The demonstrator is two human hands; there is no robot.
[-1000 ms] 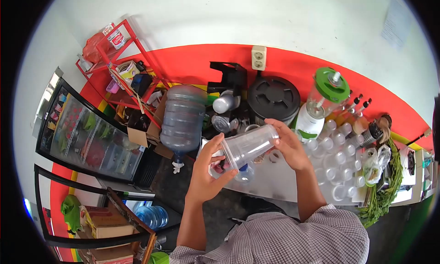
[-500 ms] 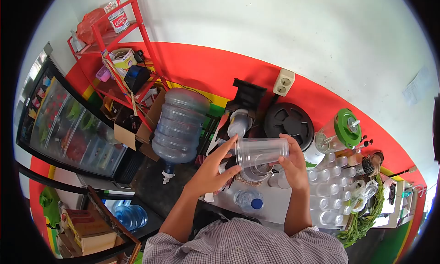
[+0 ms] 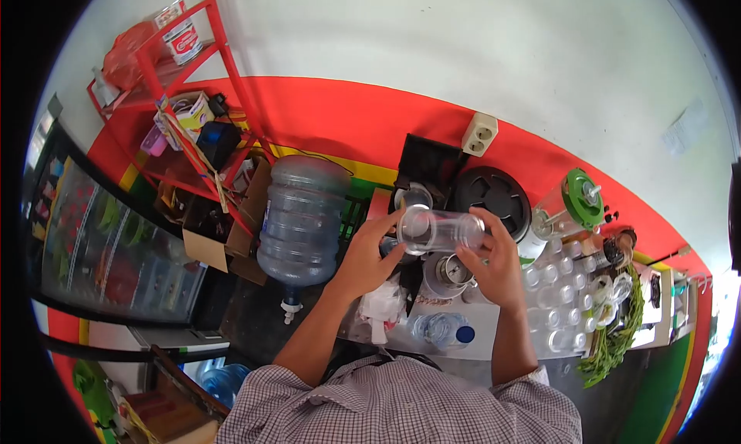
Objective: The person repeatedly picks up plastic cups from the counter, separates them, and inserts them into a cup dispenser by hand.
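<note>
Between my two hands a clear plastic cup (image 3: 441, 232) lies on its side in the air above the table. The fingers and thumb of my left hand (image 3: 369, 255) close on its left end. My right hand (image 3: 495, 265) grips the right end, thumb below and fingers above. I cannot tell whether it is one cup or several nested. Below the cup stands a round metal container (image 3: 454, 270). A clear bottle with a blue cap (image 3: 444, 330) lies closer to me. Beyond my left hand, partly hidden, is a black machine (image 3: 426, 165).
Rows of clear cups (image 3: 557, 293) stand at right, beside leafy green stalks (image 3: 617, 340). Behind them are a green-lidded jar (image 3: 580, 199) and a black-lidded container (image 3: 492, 203). A large water bottle (image 3: 303, 220), a red shelf (image 3: 224, 54) and a glass-door fridge (image 3: 116, 251) are at left.
The cup has turned in my hands and moved up slightly, still held by both. My view has shifted, showing more of the table below, including a plastic bag near my left forearm.
</note>
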